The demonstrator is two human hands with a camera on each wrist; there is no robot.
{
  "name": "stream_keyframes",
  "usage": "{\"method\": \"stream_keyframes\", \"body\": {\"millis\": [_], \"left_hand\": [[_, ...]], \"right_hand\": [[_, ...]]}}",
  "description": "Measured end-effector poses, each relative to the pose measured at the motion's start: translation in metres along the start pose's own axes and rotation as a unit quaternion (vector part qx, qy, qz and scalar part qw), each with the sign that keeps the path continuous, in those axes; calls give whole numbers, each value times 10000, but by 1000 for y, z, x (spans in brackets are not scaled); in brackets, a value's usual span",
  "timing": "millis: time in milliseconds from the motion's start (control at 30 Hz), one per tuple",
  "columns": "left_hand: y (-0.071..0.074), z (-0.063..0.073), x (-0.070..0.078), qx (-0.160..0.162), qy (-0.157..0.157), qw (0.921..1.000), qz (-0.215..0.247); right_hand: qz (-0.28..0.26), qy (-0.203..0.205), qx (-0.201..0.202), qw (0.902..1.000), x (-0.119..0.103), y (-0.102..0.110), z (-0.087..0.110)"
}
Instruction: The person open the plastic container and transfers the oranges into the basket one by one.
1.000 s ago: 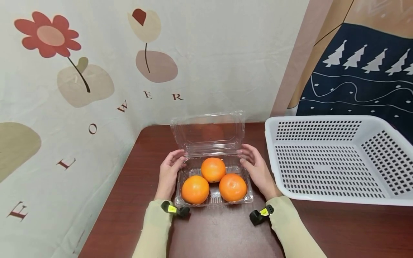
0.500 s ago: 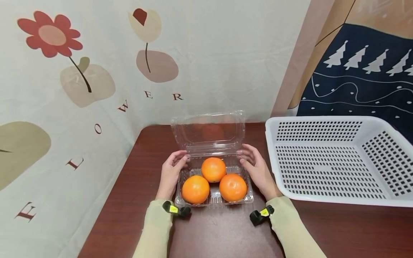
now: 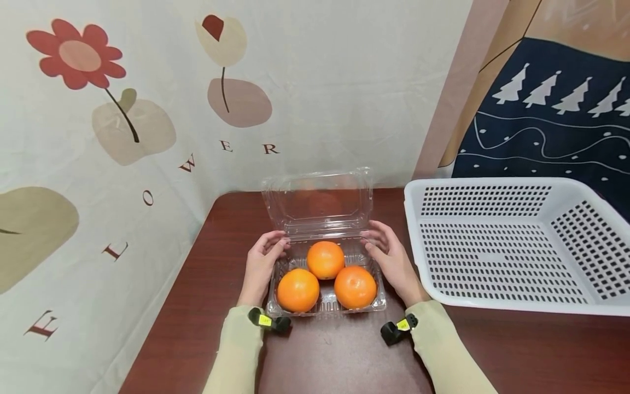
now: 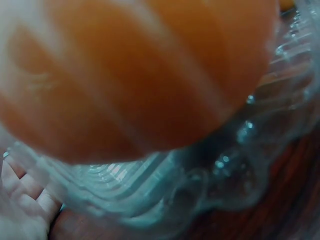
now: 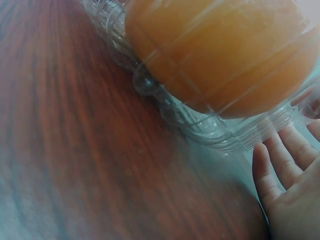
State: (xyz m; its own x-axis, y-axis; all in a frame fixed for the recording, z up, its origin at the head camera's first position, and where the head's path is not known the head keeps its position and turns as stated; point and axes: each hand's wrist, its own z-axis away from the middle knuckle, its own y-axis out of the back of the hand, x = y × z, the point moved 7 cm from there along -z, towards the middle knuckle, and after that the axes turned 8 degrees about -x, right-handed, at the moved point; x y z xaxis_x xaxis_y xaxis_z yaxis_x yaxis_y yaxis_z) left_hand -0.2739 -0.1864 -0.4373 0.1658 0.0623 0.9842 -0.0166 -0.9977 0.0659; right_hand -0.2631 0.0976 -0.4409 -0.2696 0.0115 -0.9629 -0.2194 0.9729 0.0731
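I see a pale yellow-green left sleeve (image 3: 236, 350) at seven o'clock and a matching right sleeve (image 3: 445, 345) near five. Each wears a black strap (image 3: 254, 315), a bright yellow label (image 3: 264, 320) I can't read, and a rounded black block (image 3: 282, 324).

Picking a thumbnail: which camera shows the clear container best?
The head view: it shows nearly all of the clear container, open, with three oranges inside. The left and right wrist views show only a cropped close-up of its lower part.
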Motion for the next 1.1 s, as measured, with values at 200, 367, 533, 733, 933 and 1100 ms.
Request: {"method": "stream_keyframes", "body": {"millis": [200,367,533,733,933,1100], "left_hand": [[0,0,0,-9,8,10000,2],[-1,-1,1,-31,112,9999,62],[-4,2,11,-71,114,9999,29],[-8,7,20,-46,195,9997,-154],[-8,8,20,-28,213,9996,-188],[-8,7,20,-23,175,9996,-236]], "right_hand": [[-13,-68,-33,10000,-13,-3,2],[123,-168,-58,9998,-26,-5,5],[144,-263,-64,9995,-18,-4,4],[78,-314,-38,9995,2,0,1],[-19,-194,-35,9998,5,-1,0],[-106,-231,-46,9997,4,-1,-1]]}}
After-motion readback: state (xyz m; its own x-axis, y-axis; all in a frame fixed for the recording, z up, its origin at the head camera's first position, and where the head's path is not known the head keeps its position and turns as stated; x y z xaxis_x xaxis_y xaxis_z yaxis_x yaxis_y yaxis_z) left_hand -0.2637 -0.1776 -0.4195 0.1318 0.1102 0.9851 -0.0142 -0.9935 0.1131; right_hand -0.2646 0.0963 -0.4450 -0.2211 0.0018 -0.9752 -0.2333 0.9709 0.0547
